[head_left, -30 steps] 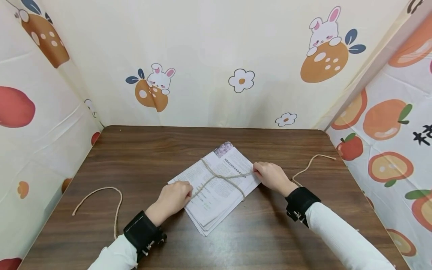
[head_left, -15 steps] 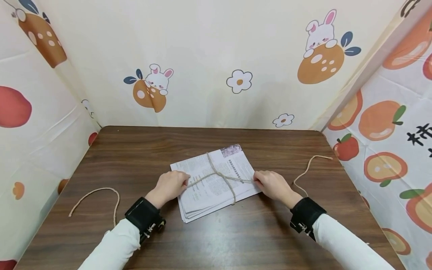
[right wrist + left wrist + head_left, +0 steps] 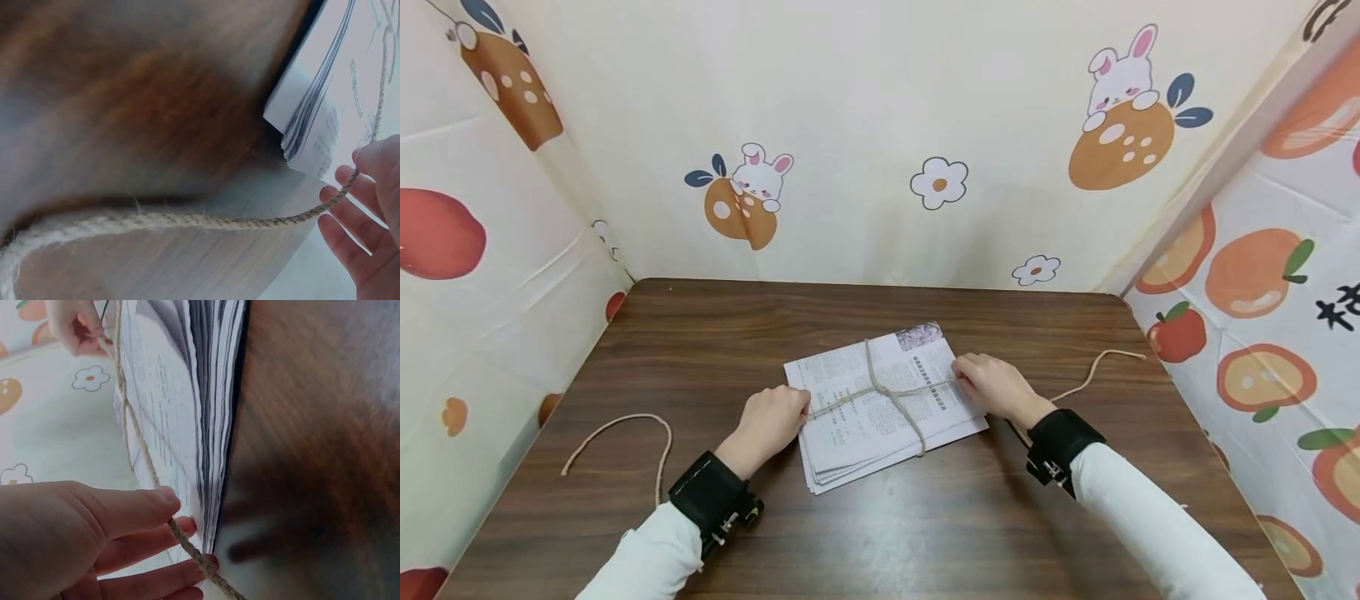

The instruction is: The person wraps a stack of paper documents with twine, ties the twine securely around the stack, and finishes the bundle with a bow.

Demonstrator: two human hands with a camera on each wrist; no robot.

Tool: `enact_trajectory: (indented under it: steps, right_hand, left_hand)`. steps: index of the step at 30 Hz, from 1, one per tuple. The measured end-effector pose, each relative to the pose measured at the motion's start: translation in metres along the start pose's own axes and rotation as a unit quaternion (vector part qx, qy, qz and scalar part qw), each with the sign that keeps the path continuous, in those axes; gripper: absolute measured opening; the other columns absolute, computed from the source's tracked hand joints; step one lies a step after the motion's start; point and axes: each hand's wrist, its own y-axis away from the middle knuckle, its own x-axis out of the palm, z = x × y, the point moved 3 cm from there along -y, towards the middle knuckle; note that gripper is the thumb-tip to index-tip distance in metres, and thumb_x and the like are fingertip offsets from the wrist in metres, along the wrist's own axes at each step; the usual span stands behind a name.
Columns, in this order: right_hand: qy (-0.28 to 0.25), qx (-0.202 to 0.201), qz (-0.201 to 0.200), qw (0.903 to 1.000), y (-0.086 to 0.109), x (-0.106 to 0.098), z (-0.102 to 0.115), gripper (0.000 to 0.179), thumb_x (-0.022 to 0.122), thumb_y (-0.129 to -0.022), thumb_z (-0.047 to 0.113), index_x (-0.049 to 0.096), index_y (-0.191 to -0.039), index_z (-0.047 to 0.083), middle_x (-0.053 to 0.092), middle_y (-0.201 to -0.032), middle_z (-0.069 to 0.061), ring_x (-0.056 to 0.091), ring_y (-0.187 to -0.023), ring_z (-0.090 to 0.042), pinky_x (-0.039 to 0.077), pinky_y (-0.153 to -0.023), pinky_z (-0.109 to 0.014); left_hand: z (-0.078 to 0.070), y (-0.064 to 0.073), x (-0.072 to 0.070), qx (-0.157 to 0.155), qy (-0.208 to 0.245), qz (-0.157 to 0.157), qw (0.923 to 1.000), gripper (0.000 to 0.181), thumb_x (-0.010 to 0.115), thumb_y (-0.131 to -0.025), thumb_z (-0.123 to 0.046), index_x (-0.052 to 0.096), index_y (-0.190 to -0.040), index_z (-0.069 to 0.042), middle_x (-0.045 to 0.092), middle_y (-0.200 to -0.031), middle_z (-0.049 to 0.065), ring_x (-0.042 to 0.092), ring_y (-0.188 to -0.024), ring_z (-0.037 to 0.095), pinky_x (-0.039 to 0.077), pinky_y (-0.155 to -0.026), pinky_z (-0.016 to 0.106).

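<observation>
A stack of printed papers (image 3: 850,437) lies at an angle on the wooden table, with a twine (image 3: 898,404) crossed over its top. The crossing sits near the middle of the top sheet. At the stack's left edge my left hand (image 3: 772,421) pinches one end of the twine between thumb and index finger; the left wrist view shows the other fingers by the paper edges. My right hand (image 3: 996,387) pinches the other end at the stack's right edge, and the twine (image 3: 244,224) runs on past its fingers in the right wrist view.
One loose twine tail (image 3: 658,450) curves over the table left of the left arm. Another tail (image 3: 1093,367) trails toward the right table edge. Patterned cloth walls (image 3: 850,167) enclose the wooden table (image 3: 925,533) at the back and on both sides.
The paper stack has turned, its lower corner swinging left and its top edge to the right. My left hand has moved up and left, still pinching the twine; the right hand has shifted slightly.
</observation>
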Motion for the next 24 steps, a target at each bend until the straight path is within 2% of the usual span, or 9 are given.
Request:
enact_trajectory:
  steps: [4, 9, 16, 21, 24]
  right_hand:
    - [0.0, 0.002, 0.008, 1.0, -0.007, 0.003, -0.002, 0.01, 0.062, -0.083, 0.003, 0.054, -0.082, 0.01, 0.057, -0.077, 0.0, 0.052, -0.065, -0.017, 0.044, -0.058, -0.032]
    - [-0.006, 0.014, 0.027, 0.9995, -0.005, 0.006, -0.004, 0.007, 0.064, -0.083, 0.005, 0.058, -0.085, 0.009, 0.06, -0.077, -0.001, 0.055, -0.066, -0.016, 0.046, -0.06, -0.032]
    - [-0.013, 0.037, 0.029, 0.9988, 0.006, 0.002, -0.007, 0.006, 0.065, -0.082, 0.007, 0.061, -0.085, 0.01, 0.063, -0.078, -0.002, 0.058, -0.067, -0.016, 0.048, -0.062, -0.034]
    - [-0.007, 0.038, 0.019, 0.9991, 0.019, 0.0, -0.005, 0.008, 0.067, -0.081, 0.009, 0.06, -0.083, 0.012, 0.06, -0.073, 0.001, 0.054, -0.063, -0.013, 0.046, -0.059, -0.031]
    - [-0.003, 0.041, 0.015, 0.9991, 0.025, -0.002, -0.004, 0.01, 0.068, -0.08, 0.01, 0.059, -0.081, 0.013, 0.057, -0.07, 0.003, 0.05, -0.061, -0.011, 0.044, -0.057, -0.029]
  left_hand:
    - [0.0, 0.001, 0.002, 0.003, 0.013, 0.0, 0.9999, 0.018, 0.07, -0.079, -0.011, 0.056, -0.067, -0.014, 0.057, -0.065, -0.001, 0.048, -0.051, 0.013, 0.036, -0.044, 0.027]
    - [0.004, -0.004, 0.003, 0.006, 0.017, -0.005, 0.9998, 0.018, 0.071, -0.078, -0.01, 0.057, -0.067, -0.013, 0.058, -0.067, -0.001, 0.051, -0.054, 0.014, 0.039, -0.046, 0.028]
    - [0.007, -0.015, 0.005, 0.006, 0.029, -0.004, 0.9996, 0.018, 0.07, -0.079, -0.011, 0.057, -0.067, -0.013, 0.057, -0.066, -0.001, 0.047, -0.053, 0.012, 0.037, -0.047, 0.027]
    - [0.008, -0.024, 0.008, 0.001, 0.042, 0.006, 0.9991, 0.019, 0.07, -0.079, -0.011, 0.057, -0.066, -0.014, 0.056, -0.066, -0.002, 0.046, -0.054, 0.012, 0.037, -0.048, 0.027]
    - [0.008, -0.029, 0.01, 0.008, 0.038, 0.001, 0.9993, 0.019, 0.07, -0.079, -0.012, 0.056, -0.066, -0.015, 0.057, -0.065, -0.002, 0.046, -0.054, 0.012, 0.037, -0.048, 0.027]
